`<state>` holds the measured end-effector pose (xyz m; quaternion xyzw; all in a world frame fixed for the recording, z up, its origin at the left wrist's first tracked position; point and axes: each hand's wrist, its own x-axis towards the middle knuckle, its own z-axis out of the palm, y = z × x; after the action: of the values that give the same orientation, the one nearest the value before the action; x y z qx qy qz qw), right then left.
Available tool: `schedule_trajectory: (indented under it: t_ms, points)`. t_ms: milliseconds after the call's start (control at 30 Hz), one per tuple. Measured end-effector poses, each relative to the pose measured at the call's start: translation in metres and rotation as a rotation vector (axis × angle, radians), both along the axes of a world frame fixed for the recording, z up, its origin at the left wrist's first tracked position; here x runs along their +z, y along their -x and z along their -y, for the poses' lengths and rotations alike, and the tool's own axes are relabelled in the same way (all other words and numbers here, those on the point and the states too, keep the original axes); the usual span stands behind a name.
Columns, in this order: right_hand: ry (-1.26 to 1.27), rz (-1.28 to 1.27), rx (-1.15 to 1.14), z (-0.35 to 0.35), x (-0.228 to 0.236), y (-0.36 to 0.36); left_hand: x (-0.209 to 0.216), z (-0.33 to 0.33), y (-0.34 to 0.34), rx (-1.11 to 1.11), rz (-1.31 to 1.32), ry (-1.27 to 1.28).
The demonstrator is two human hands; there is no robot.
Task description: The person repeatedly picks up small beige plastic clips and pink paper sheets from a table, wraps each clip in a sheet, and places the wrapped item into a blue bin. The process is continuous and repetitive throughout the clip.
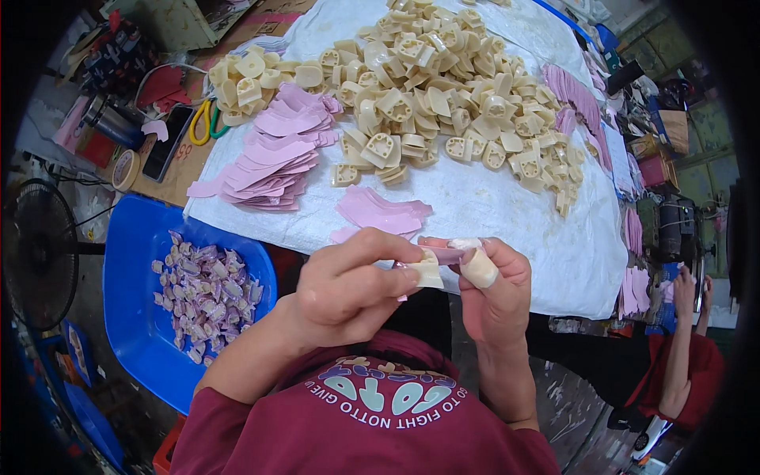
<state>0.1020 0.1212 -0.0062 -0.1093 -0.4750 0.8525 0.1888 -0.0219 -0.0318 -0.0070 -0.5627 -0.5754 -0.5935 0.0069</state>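
Note:
Above my lap, at the front edge of the table, my left hand point(348, 277) pinches a cream plastic shoe heel point(428, 271) between thumb and fingers. My right hand point(500, 297) is closed on a pink strip point(446, 255), which stretches across to the heel. Pale wrapping covers its thumb, and another fingertip is wrapped in white. How far the strip lies against the heel is hidden by my fingers. Just beyond my hands lie a few loose pink strips point(384, 212). A taller stack of pink strips point(277, 150) sits further left.
A large heap of cream heels point(451, 87) covers the far part of the white cloth point(538, 261). At lower left, a blue basin point(131, 309) holds pink-covered pieces point(207, 297). Scissors point(201, 123), a phone point(169, 142) and tape point(125, 170) lie left. Another person point(681, 356) works at right.

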Motion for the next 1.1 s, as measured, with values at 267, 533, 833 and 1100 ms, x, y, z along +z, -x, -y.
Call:
schedule_trajectory:
  t_ms: [267, 533, 833, 1100]
  points:
    - [-0.190, 0.172, -0.121, 0.013, 0.009, 0.003, -0.012, -0.014, -0.006, 0.139, -0.112, 0.087]
    - [-0.439, 0.241, -0.096, 0.016, -0.020, 0.014, -0.035, -0.023, -0.005, 0.253, 0.098, 0.187]
    - [-0.696, 0.278, -0.029, -0.002, -0.028, 0.017, -0.035, -0.022, -0.009, 0.186, 0.289, 0.212]
    - [-0.700, 0.085, -0.067, -0.009, -0.027, 0.016, -0.030, -0.022, -0.012, -0.127, 1.053, 0.140]
